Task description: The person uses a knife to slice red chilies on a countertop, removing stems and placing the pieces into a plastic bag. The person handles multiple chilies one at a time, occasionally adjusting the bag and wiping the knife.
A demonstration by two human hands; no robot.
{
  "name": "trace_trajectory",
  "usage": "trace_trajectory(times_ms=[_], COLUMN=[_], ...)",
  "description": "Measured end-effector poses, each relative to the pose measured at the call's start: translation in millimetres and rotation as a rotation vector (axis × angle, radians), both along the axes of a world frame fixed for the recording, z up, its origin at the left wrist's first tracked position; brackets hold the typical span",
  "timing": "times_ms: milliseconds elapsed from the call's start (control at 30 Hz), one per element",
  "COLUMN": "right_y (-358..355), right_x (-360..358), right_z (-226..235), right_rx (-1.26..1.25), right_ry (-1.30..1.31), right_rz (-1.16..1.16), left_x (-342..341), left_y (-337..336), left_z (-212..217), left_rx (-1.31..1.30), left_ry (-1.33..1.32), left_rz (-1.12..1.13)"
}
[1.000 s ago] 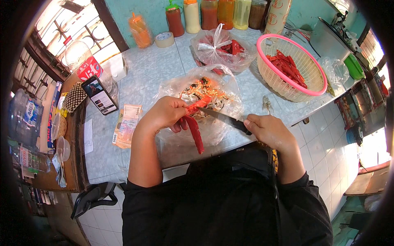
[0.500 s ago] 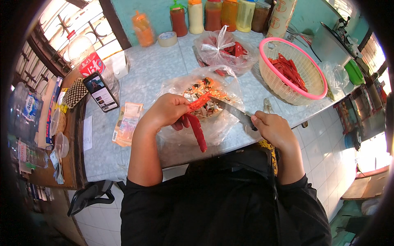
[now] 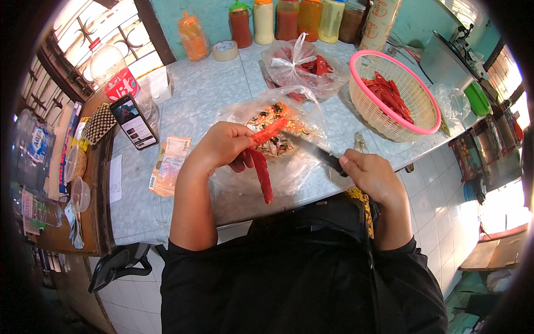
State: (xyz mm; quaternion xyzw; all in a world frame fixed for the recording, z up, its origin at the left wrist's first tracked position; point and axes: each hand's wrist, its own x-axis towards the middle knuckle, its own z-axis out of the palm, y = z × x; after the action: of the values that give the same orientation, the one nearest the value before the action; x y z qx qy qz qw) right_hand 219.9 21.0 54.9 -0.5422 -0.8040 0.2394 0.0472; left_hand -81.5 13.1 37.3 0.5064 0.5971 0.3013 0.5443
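My left hand [image 3: 225,147] is closed on a red chili pepper [image 3: 261,177] that looks split lengthwise. One piece points right with its pale inner side showing, and another hangs down toward the table's front edge. In my right hand [image 3: 364,173] is a knife [image 3: 322,156] gripped by its dark handle. Its blurred blade points up and left, its tip close to the chili's right end. Below both lies an open clear plastic bag [image 3: 228,181] on the table, holding a heap of chili seeds and dark scraps [image 3: 278,146].
Behind stands a knotted plastic bag of red chilies [image 3: 303,69]. A pink-rimmed basket [image 3: 359,89] with red chilies is at the right. Left are banknotes [image 3: 169,167], a propped phone [image 3: 133,122] and a large bottle [image 3: 114,75]. Sauce bottles [image 3: 264,22] line the wall beside a tape roll [image 3: 225,51].
The knife tip has drawn slightly away from the chili and its blade is now blurred. My left hand keeps its hold on the chili. The whole view has shifted a little.
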Motion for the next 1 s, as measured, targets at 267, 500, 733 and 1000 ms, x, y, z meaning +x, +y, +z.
trace_trajectory(times_ms=[267,500,733,1000], right_y=[5,3,1,22], right_x=[-1,-4,-4,19], right_z=[-9,-18,-18,-45], right_rx=[0.07,0.053,0.071,-0.255], right_ry=[0.022,0.048,0.089,0.344], right_rz=[-0.138,-0.153,-0.115,-0.058], left_x=[-2,3,5,4], left_y=[-2,-8,-9,-29], left_z=[5,11,15,61], left_rx=[0.037,0.055,0.077,0.152], left_ry=[-0.101,-0.167,-0.129,0.149], left_rz=[0.037,0.047,0.069,0.136])
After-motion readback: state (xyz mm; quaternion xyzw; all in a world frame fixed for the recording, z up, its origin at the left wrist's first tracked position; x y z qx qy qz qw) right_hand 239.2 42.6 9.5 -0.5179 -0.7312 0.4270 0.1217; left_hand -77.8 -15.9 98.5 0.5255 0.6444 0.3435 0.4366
